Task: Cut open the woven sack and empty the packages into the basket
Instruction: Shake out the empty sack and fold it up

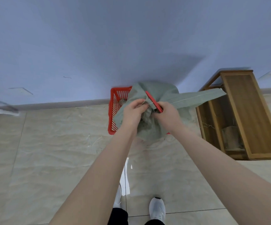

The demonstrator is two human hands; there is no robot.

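Note:
A grey-green woven sack (149, 129) stands over a red plastic basket (113, 101) against the wall. My left hand (134, 111) grips the bunched neck of the sack. My right hand (168, 114) holds a red cutter (152, 100) whose long body lies across the gathered fabric just right of my left hand. A long flap of the sack (196, 98) with a white stitched seam sticks out to the right. No packages show; the sack hides most of the basket's inside.
A wooden shelf unit (238, 114) stands close on the right, with a brown bag on its lower shelf. The blue wall lies directly behind the basket. Glossy beige floor tiles stretch to the left and towards me, where my shoes (156, 208) show.

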